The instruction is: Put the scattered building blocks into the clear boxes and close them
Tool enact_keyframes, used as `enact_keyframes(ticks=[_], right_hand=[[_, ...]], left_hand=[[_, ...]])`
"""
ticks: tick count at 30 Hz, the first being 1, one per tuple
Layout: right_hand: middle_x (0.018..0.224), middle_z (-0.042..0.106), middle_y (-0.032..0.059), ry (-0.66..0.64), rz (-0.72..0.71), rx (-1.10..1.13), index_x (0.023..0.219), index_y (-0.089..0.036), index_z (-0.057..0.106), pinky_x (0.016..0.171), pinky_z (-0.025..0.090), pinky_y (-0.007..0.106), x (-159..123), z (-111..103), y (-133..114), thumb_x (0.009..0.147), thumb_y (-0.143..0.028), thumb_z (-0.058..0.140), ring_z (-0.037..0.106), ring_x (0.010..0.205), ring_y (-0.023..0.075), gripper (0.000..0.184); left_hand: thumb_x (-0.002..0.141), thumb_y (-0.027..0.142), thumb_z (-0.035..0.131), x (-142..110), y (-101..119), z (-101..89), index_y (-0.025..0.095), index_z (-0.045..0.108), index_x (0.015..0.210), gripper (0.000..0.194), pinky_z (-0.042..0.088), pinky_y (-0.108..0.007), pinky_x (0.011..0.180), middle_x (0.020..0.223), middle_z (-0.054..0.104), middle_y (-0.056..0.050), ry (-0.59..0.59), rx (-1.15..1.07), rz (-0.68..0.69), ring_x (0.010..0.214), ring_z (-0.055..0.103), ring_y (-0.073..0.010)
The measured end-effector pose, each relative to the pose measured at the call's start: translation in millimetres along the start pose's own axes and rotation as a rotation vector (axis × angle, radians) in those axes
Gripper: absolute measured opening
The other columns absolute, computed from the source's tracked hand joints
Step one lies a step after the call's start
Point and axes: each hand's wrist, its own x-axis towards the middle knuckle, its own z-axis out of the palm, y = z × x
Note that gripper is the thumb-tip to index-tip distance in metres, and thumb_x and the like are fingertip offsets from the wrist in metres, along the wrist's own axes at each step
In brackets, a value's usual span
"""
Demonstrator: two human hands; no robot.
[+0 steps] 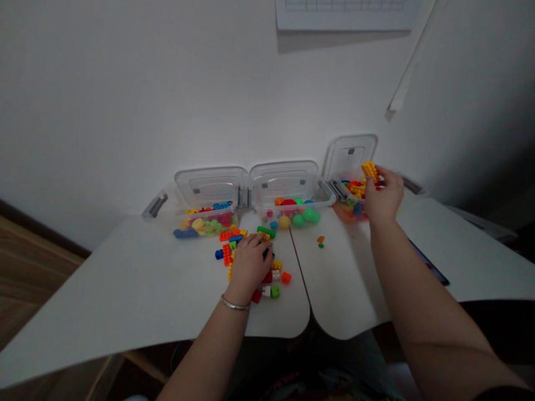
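The right hand pinches a yellow brick stack just over the right box; the left hand curls on loose bricks, grip unclear.

A yellow-and-orange plastic brick stack shows bright, studded tops. Loose plastic bricks scatter orange, blue, green and red across the white curved surface. A clear plastic bin holds glossy green, red, orange and blue balls.
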Motion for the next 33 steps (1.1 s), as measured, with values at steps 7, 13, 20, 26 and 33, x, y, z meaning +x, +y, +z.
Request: enact_keyframes(ticks=[7, 13, 20, 26, 33], right_hand=[[0.115, 0.057, 0.0118, -0.127, 0.025, -0.1, 0.116, -0.022, 0.057, 0.104, 0.032, 0.064, -11.8, 6.9, 3.4, 0.077, -0.02, 0.058, 0.049, 0.118, 0.0333, 0.039], [0.112, 0.061, 0.0123, -0.057, -0.123, 0.046, 0.114, -0.02, 0.058, 0.097, 0.042, 0.051, -53.8, 2.5, -38.5, 0.081, -0.022, 0.054, 0.055, 0.104, 0.027, 0.034], [0.113, 0.068, 0.0079, -0.685, -0.415, 0.244, 0.11, -0.024, 0.064, 0.098, 0.046, 0.045, -131.8, 14.0, -86.9, 0.087, -0.018, 0.05, 0.06, 0.108, 0.0237, 0.028], [0.134, 0.06, 0.0082, -0.955, -0.517, 0.11, 0.127, -0.023, 0.06, 0.108, 0.041, 0.048, -167.6, 30.1, -79.9, 0.082, -0.014, 0.057, 0.053, 0.123, 0.0255, 0.046], [0.133, 0.06, 0.0108, -0.986, -0.39, 0.136, 0.123, -0.021, 0.063, 0.107, 0.044, 0.047, -170.0, 38.5, -62.1, 0.083, -0.007, 0.05, 0.055, 0.123, 0.0228, 0.044]], left_hand=[[0.085, 0.024, 0.055, -0.7, 0.8, 2.5, 0.015, 0.06, 0.127, 0.043, 0.039, -0.047, 0.111, 0.133, 0.061, -0.012, 0.016, -0.021, -0.055, 0.126, 0.052, -0.0291], [0.085, 0.027, 0.055, -0.8, 3.2, 4.2, 0.016, 0.057, 0.13, 0.046, 0.036, -0.052, 0.11, 0.138, 0.057, -0.012, -0.008, 0.027, -0.092, 0.13, 0.047, -0.0338], [0.088, 0.027, 0.055, -1.7, 3.4, -3.8, 0.024, 0.066, 0.119, 0.033, 0.035, -0.05, 0.112, 0.13, 0.064, -0.003, -0.044, -0.049, 0.009, 0.124, 0.053, -0.0269], [0.088, 0.026, 0.055, -1.4, 1.9, -5.2, 0.024, 0.065, 0.122, 0.035, 0.037, -0.049, 0.111, 0.125, 0.067, -0.005, -0.093, -0.073, 0.051, 0.124, 0.053, -0.0264], [0.09, 0.024, 0.054, -0.5, 1.8, -5.4, 0.023, 0.068, 0.116, 0.03, 0.039, -0.045, 0.11, 0.126, 0.067, -0.003, -0.065, -0.125, 0.076, 0.121, 0.056, -0.0231]])
